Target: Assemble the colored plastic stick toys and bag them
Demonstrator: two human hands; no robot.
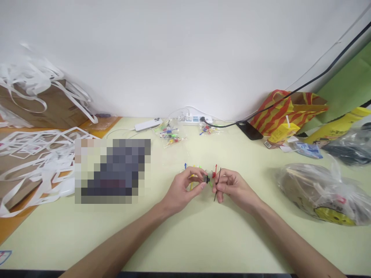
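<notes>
The left hand pinches a small black piece between thumb and fingertips, above the pale green table. The right hand, just beside it, pinches a thin black stick, tilted nearly upright. Coloured sticks lie right behind both hands.

Matt pale-yellow smooth tabletop. Thin black plastic stick, slightly glossy, pinched in right hand; small black plastic piece at left hand fingertips. Crinkled, shiny clear plastic bag on the right. Matt brown cardboard box under smooth white paper strips. Glossy white plastic power strip by a matt white wall.
</notes>
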